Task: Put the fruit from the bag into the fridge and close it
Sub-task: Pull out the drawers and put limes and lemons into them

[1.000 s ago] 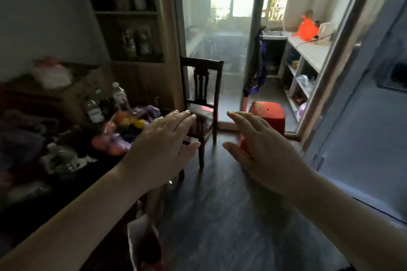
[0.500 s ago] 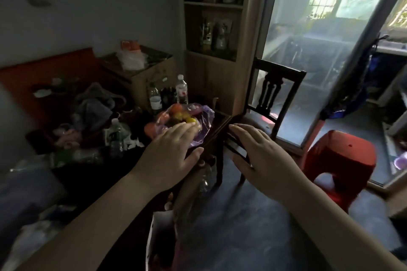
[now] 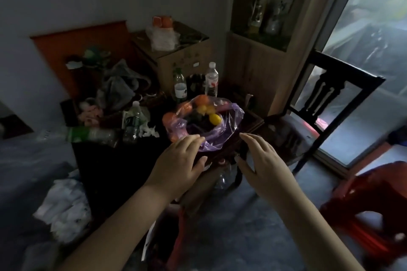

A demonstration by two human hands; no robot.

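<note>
Both our hands, left hand [image 3: 179,164] and right hand [image 3: 262,158], spread wide, hold nothing. The bag [image 3: 206,123] sits at the bench [image 3: 253,125] corner; a loose grip on thin plastic could spill the fruit [image 3: 214,119].

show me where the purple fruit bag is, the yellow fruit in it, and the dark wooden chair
purple fruit bag [image 3: 229,116]: head view, right side of its plastic wall.
yellow fruit [image 3: 215,119]: head view, middle of its skin.
dark wooden chair [image 3: 343,75]: head view, top rail of the backrest.
</note>
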